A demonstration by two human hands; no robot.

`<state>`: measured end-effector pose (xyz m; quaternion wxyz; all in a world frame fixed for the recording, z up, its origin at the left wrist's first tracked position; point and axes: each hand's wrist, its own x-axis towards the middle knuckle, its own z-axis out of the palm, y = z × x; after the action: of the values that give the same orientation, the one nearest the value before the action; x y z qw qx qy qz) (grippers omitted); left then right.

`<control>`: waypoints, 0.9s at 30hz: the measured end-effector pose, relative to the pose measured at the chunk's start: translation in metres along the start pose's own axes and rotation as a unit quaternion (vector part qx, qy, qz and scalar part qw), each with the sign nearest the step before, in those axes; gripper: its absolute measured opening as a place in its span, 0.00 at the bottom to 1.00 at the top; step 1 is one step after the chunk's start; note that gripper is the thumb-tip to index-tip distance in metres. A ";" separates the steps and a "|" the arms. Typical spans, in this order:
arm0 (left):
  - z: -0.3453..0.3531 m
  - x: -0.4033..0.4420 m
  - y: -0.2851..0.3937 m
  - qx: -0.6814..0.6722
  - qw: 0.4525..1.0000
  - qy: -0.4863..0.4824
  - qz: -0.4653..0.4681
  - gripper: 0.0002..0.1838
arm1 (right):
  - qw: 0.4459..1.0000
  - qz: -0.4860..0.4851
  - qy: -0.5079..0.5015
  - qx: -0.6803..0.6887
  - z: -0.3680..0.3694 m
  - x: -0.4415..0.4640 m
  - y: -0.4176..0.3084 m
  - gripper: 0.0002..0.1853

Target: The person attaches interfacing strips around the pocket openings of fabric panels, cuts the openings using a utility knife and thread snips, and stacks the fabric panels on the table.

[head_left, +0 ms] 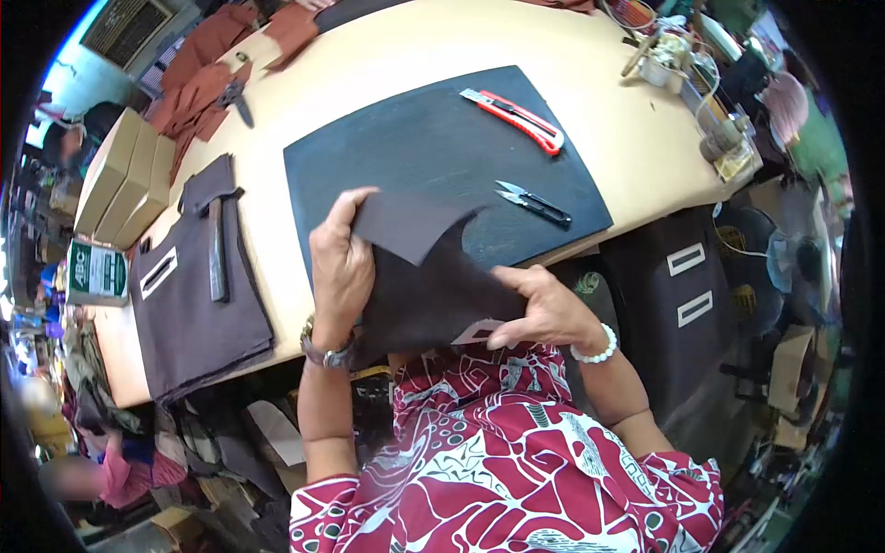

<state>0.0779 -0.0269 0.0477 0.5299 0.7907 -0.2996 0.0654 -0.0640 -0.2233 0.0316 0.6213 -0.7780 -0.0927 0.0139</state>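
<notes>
A dark brown fabric piece (433,286) is held up between my two hands, over the near edge of a black mat (396,138). My left hand (343,253) has its fingers closed on the fabric's left edge, where a lighter flap folds over. My right hand (546,309) pinches the lower right part, beside a small pale patch (477,332). On the mat lie a red utility knife (514,122) and thread snips (535,203) with their blades apart. The underside of the fabric is hidden.
Stacked dark fabric (203,295) with a hammer (217,249) on it lies at the left, beside a tin (96,273) and boxes (124,180). Rust-coloured pieces (189,97) lie at the back left. More dark fabric (664,304) hangs at the right.
</notes>
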 end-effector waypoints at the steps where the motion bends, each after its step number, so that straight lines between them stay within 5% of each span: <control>1: -0.004 0.006 0.000 0.034 0.999 0.004 0.004 0.17 | 0.996 0.013 0.015 0.083 0.001 -0.001 -0.002 0.26; 2: -0.010 0.013 0.003 0.068 0.998 0.006 0.008 0.18 | 0.978 0.097 0.023 0.182 0.001 0.000 -0.014 0.23; 7: -0.034 0.060 -0.034 0.262 0.948 0.078 0.165 0.14 | 0.984 0.143 -0.016 0.105 -0.009 0.008 0.003 0.16; 11: -0.062 0.111 -0.091 0.402 0.891 0.083 0.192 0.16 | 0.979 0.160 0.012 0.128 -0.023 0.027 -0.004 0.13; 13: -0.069 0.126 -0.111 0.432 0.880 0.060 0.190 0.16 | 0.983 0.171 0.040 -0.049 -0.020 0.048 -0.008 0.15; 16: -0.067 0.131 -0.111 0.487 0.866 0.068 0.089 0.17 | 0.951 0.047 0.136 -0.272 -0.004 0.078 0.011 0.16; 19: -0.042 0.094 -0.063 0.495 0.833 0.178 0.174 0.26 | 0.927 0.116 0.150 -0.323 0.011 0.102 0.008 0.13; 23: 0.018 -0.010 -0.022 0.239 0.970 -0.029 0.039 0.36 | 0.936 0.085 0.144 -0.311 0.019 0.117 0.022 0.12; 27: 0.041 -0.051 -0.034 0.316 0.943 -0.105 -0.024 0.38 | 0.987 0.098 0.013 -0.127 -0.017 0.108 0.020 0.17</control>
<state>0.0462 -0.0332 -0.0181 0.2196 0.9268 -0.2987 0.0602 0.0465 -0.2265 0.0260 0.5143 -0.8559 -0.0090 0.0533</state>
